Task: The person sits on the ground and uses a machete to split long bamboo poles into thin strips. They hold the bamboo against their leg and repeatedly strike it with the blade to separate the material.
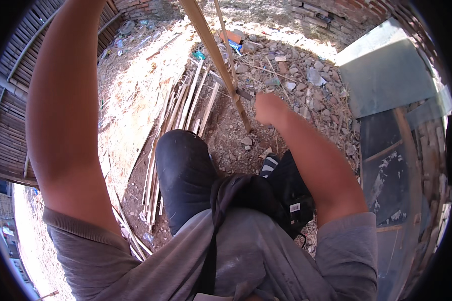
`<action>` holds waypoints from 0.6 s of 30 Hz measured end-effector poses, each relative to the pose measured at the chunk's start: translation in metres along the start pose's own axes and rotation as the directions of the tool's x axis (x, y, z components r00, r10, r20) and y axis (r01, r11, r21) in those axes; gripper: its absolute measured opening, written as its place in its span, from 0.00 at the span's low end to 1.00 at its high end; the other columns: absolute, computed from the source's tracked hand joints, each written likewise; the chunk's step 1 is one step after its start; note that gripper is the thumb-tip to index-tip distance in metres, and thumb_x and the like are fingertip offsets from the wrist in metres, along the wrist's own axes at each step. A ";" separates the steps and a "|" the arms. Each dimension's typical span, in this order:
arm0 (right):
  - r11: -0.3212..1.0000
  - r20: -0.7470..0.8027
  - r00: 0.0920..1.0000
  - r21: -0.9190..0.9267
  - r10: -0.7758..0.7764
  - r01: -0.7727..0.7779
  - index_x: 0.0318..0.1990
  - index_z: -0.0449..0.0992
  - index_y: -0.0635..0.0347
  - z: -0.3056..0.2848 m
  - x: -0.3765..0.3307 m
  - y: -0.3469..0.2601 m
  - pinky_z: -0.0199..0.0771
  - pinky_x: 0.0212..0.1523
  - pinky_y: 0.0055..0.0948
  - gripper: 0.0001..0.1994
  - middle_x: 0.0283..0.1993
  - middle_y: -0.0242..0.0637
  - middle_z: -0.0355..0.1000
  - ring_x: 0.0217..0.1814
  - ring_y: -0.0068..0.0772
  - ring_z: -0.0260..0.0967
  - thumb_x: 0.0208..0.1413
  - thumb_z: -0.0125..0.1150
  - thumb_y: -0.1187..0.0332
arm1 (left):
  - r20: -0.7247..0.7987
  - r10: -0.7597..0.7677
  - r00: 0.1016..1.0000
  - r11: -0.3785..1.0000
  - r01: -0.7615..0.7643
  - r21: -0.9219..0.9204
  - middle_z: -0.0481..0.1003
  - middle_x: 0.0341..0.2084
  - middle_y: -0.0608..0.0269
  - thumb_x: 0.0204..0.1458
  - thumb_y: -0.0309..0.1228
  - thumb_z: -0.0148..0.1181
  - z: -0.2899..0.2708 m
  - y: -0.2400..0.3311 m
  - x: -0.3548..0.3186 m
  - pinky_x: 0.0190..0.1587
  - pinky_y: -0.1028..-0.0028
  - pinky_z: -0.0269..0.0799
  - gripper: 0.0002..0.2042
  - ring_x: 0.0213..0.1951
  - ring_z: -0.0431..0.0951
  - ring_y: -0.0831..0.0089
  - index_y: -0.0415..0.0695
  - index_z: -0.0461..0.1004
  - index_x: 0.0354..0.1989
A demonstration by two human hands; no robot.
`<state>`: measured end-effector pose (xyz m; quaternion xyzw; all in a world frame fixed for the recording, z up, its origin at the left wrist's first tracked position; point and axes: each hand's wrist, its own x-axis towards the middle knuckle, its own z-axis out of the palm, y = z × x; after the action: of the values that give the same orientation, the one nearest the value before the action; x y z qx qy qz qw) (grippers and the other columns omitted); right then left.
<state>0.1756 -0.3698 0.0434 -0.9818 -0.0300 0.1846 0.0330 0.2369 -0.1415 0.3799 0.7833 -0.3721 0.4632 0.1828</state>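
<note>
My right hand [270,109] is closed in a fist around the handle of a knife, the handle itself hidden by the fingers. Its dark flat blade [245,94] points left and meets a bamboo pole [213,47] in this view. That pole leans from the top of the picture down to the ground between my feet; a thin strip [225,37] runs beside its upper part. My left arm [63,95] is raised past the upper edge, so the left hand is out of sight.
Left of my bent knee [183,155] lies a bundle of split bamboo strips [181,108]. Rubble and litter [304,83] cover the ground ahead. Pale sheets [386,70] and dark panels [384,175] stand at the right, a brick wall [266,12] behind, a bamboo-slat structure [10,120] at left.
</note>
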 end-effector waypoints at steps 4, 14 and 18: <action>0.994 0.388 0.915 0.048 -0.114 0.103 0.50 0.76 0.64 -0.015 0.022 0.026 0.82 0.41 0.41 0.14 0.41 0.44 0.81 0.41 0.44 0.82 0.57 0.58 0.71 | 0.010 -0.086 0.996 0.996 0.086 -0.013 0.76 0.37 0.51 0.68 0.32 0.44 -0.008 -0.012 -0.007 0.47 0.64 0.72 0.18 0.38 0.77 0.63 0.46 0.66 0.64; 0.995 -0.094 0.995 0.083 -0.042 0.050 0.41 0.77 0.68 0.033 0.023 0.003 0.81 0.41 0.43 0.08 0.39 0.54 0.79 0.43 0.49 0.81 0.53 0.61 0.76 | 0.017 -0.122 0.992 0.992 0.122 0.017 0.76 0.35 0.53 0.67 0.31 0.45 -0.011 -0.039 -0.015 0.47 0.65 0.71 0.17 0.40 0.76 0.66 0.48 0.68 0.63; 0.754 0.464 0.885 0.597 -0.046 -0.274 0.25 0.77 0.70 0.025 0.055 0.035 0.79 0.35 0.47 0.04 0.33 0.57 0.78 0.38 0.55 0.79 0.49 0.60 0.79 | -0.008 -0.066 0.998 0.994 0.067 0.086 0.76 0.37 0.53 0.67 0.31 0.45 -0.015 -0.063 -0.020 0.47 0.67 0.71 0.17 0.41 0.75 0.67 0.48 0.68 0.63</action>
<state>0.2194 -0.3994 -0.0028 -0.8386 0.0905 0.4075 0.3499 0.2696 -0.0828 0.3742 0.8012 -0.3252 0.4744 0.1652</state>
